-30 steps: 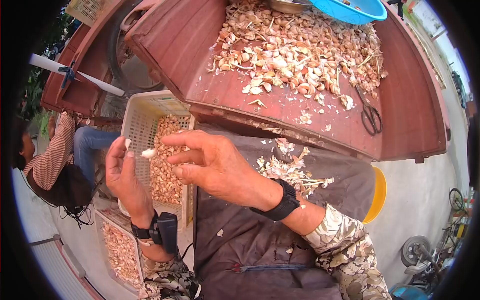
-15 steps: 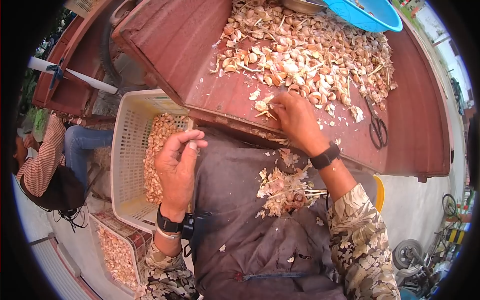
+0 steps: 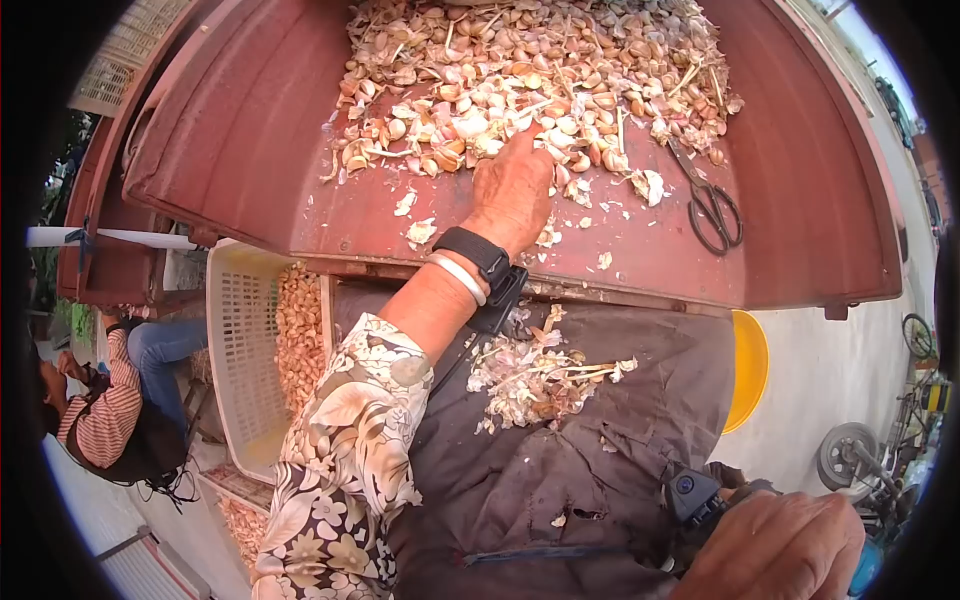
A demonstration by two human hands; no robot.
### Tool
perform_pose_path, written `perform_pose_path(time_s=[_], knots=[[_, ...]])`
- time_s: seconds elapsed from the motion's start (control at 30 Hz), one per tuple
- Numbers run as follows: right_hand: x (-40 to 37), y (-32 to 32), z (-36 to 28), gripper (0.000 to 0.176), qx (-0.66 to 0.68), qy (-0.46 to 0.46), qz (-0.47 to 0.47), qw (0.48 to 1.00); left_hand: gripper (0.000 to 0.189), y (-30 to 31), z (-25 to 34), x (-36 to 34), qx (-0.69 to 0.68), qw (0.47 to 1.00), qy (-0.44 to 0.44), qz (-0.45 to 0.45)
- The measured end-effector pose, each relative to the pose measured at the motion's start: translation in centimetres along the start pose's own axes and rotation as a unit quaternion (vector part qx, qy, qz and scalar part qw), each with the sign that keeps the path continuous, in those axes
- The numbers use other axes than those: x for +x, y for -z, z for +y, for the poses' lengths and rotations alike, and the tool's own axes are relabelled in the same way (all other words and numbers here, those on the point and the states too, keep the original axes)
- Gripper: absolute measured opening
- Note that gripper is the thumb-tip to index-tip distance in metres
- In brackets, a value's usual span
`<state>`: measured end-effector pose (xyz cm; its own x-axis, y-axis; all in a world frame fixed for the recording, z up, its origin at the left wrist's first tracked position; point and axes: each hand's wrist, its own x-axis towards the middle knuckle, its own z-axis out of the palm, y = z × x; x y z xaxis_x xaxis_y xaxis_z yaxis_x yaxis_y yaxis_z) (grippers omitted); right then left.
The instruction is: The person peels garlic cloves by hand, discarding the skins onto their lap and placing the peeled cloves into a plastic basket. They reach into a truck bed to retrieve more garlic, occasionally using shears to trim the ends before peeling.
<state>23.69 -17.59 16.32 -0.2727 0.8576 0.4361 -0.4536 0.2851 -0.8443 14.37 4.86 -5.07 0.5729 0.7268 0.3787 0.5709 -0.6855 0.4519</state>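
Observation:
My left hand (image 3: 512, 190) reaches across to the near edge of a heap of garlic cloves (image 3: 560, 60) on a red metal tray (image 3: 400, 220). Its fingers are bunched and point into the cloves, which hide the fingertips. Down at the lower right is my right hand (image 3: 780, 548), back upward, apart from the heap; its fingers are turned under and hidden. Black-handled scissors (image 3: 714, 215) lie on the tray, right of my left hand. A clump of garlic skins and dry stems (image 3: 545, 375) rests on the dark apron (image 3: 590, 480) over my lap.
A white plastic crate (image 3: 243, 330) holding cloves stands left of my lap, with another crate of garlic (image 3: 243, 525) below it. Part of a yellow container (image 3: 748, 370) shows at the right. A person in a striped sleeve (image 3: 105, 420) sits at the far left.
My left hand has moved from above the white crate to the garlic heap. My right hand has left the tray for the lower right. The view has shifted; the blue basin is out of sight.

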Motion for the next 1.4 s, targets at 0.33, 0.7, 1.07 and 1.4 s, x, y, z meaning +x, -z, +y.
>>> perform_pose_path(time_s=[0.33,0.7,1.07,1.4], knots=[[-1.4,0.7,1.3,0.007,0.133,0.102,0.020,0.986,0.025,0.6,-0.4,0.7,0.041,0.998,0.033,-0.015],[-1.9,3.4,8.4,0.028,0.165,-0.109,0.345,0.917,0.021,8.4,2.3,-4.6,-0.552,0.795,0.247,-0.042],[-1.1,1.3,16.0,0.007,-0.529,0.006,0.157,0.834,0.031,11.4,6.0,-15.1,-0.651,0.708,0.252,-0.105],[-2.3,1.5,16.9,0.023,-0.105,-0.227,0.413,0.876,0.030,12.5,6.0,-17.7,-0.708,0.660,0.249,-0.022]])
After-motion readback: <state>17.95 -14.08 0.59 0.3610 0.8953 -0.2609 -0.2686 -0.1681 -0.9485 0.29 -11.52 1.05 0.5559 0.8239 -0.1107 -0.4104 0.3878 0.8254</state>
